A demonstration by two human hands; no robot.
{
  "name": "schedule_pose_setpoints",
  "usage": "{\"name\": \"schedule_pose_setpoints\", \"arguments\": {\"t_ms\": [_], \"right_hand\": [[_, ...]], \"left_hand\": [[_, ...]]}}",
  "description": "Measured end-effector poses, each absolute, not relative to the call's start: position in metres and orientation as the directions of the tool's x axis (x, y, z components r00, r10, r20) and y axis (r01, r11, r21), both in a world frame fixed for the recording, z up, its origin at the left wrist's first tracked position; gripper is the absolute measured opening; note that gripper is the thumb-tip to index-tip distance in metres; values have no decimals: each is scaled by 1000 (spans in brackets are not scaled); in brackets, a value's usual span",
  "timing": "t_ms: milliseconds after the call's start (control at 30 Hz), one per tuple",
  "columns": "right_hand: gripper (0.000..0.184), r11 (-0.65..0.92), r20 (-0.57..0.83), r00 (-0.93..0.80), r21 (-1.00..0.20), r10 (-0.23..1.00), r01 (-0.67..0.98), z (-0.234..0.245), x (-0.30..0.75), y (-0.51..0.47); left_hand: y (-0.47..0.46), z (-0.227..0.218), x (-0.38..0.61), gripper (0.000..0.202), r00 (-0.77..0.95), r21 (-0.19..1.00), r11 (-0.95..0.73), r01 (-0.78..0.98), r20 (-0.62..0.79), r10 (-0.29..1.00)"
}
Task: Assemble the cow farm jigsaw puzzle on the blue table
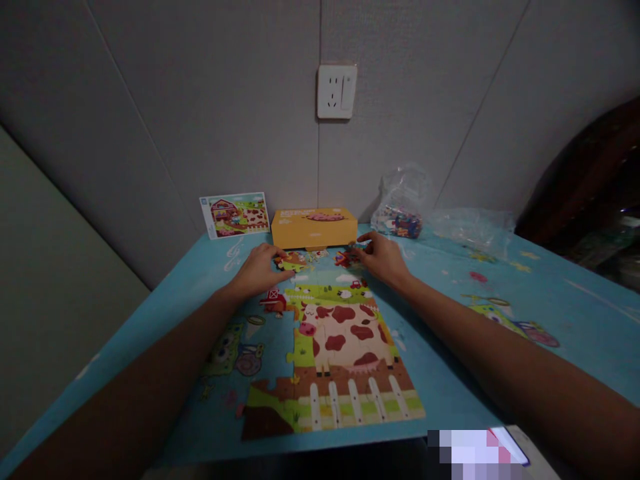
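A partly joined jigsaw puzzle (345, 340) with a spotted cow and a white fence lies on the blue tablecloth. At its far left, my left hand (260, 270) has thumb and index finger about a green and brown puzzle piece (295, 261). My right hand (383, 260) is beyond the far right corner, its fingertips pinched on a small puzzle piece, partly hidden. Below those fingertips lie red and dark loose pieces (343, 259). A separate red barn piece (273, 301) rests left of the joined part.
A yellow box (315, 229) stands against the wall, with a picture card (235, 215) leaning to its left. Right of it are a clear bag of pieces (400, 213) and an empty-looking plastic bag (475, 227). A partly blurred-out device (525, 450) is at the near edge.
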State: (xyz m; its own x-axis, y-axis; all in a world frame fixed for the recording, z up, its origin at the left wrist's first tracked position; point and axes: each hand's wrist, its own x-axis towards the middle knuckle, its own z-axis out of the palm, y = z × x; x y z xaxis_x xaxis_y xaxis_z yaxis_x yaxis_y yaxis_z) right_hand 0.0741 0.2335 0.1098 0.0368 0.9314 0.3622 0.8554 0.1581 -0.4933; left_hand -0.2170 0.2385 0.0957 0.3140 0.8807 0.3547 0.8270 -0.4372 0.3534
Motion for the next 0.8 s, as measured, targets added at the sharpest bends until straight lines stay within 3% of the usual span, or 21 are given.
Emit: {"name": "schedule_pose_setpoints", "arguments": {"t_ms": [167,267,433,600,700,800], "right_hand": [[25,288,324,-105,-590,940,755,108,63,226],[25,346,353,-156,-577,922,739,109,61,223],[31,537,392,-368,-574,843,618,111,53,213],[33,633,382,-536,-643,753,432,109,43,204],[34,562,342,-458,-631,820,535,109,44,209],[30,337,299,-198,-544,934,768,110,54,220]], "left_hand": [[239,93,-218,44,239,398,-372,838,346,907],[236,96,-216,44,217,385,-406,829,447,868],[217,112,-203,39,373,256,-660,707,657,655],[202,118,-186,39,527,187,-769,611,629,571],[208,113,-190,55,484,224,-721,655,609,629],[222,105,-204,61,334,281,-553,784,560,758]]}}
